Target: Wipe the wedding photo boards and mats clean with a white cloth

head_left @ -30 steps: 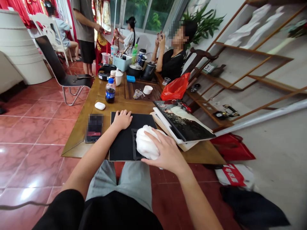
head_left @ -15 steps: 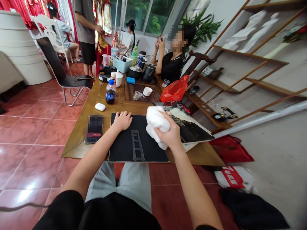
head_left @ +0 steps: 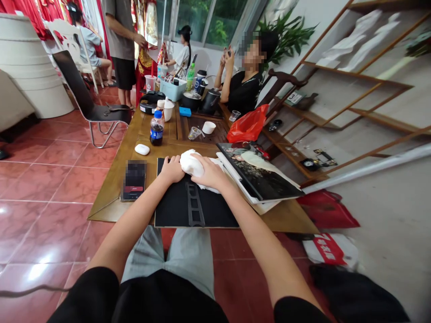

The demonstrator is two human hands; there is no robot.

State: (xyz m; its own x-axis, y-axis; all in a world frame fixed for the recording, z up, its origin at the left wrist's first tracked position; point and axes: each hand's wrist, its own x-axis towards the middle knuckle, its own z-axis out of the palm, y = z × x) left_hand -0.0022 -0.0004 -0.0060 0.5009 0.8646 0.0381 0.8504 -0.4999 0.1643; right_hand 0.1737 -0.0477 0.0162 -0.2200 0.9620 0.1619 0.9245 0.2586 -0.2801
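Note:
A black square board (head_left: 175, 204) with a ladder-shaped strip (head_left: 195, 204) in its middle lies at the near edge of the wooden table (head_left: 111, 188). My left hand (head_left: 171, 169) rests on the board's far left part, fingers curled down on it. My right hand (head_left: 210, 172) presses a bunched white cloth (head_left: 190, 164) onto the board's far edge, right beside my left hand.
A stack of photo albums (head_left: 259, 177) lies right of the board, a phone (head_left: 134, 179) left of it. Farther along stand a white earbud case (head_left: 142, 149), a cola bottle (head_left: 156, 128), cups and a red bag (head_left: 247, 125). A seated person (head_left: 247, 76) faces the table; others work behind.
My right hand lifted the cloth from the board's middle, uncovering the ladder strip, then brought it down at the board's far edge next to my left hand. The left hand stayed put.

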